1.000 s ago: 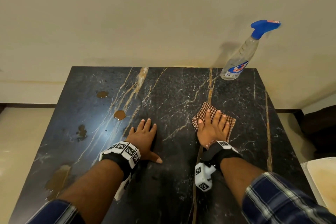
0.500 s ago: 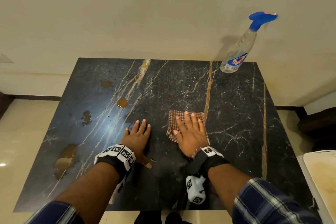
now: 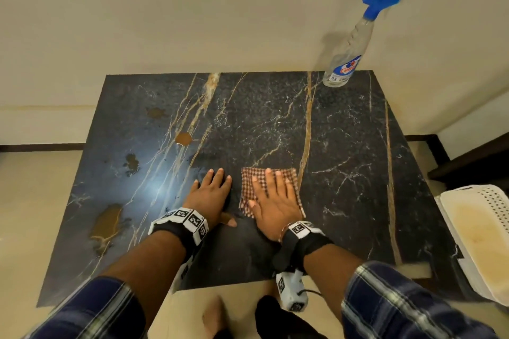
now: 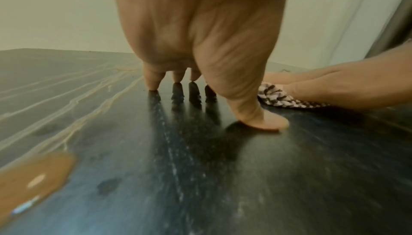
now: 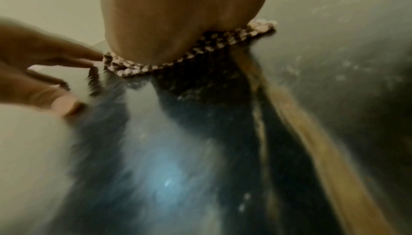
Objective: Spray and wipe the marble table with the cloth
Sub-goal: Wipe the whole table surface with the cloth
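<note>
Two hands lie flat on my dark marble table (image 3: 358,173): left hand (image 3: 210,195) bare, fingers straight; right hand (image 3: 272,205) pressing the checked cloth (image 3: 249,187) near centre. Spray bottle (image 3: 348,52) stands far right.

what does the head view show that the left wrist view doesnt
Only the head view shows the spray bottle at the table's far right corner, the white basket to the right, and the far brown spills. Only the left wrist view shows the left hand's fingertips and thumb touching the marble from close up. Both show the table, the cloth under the flat right hand, and the big near-left spill.
</note>
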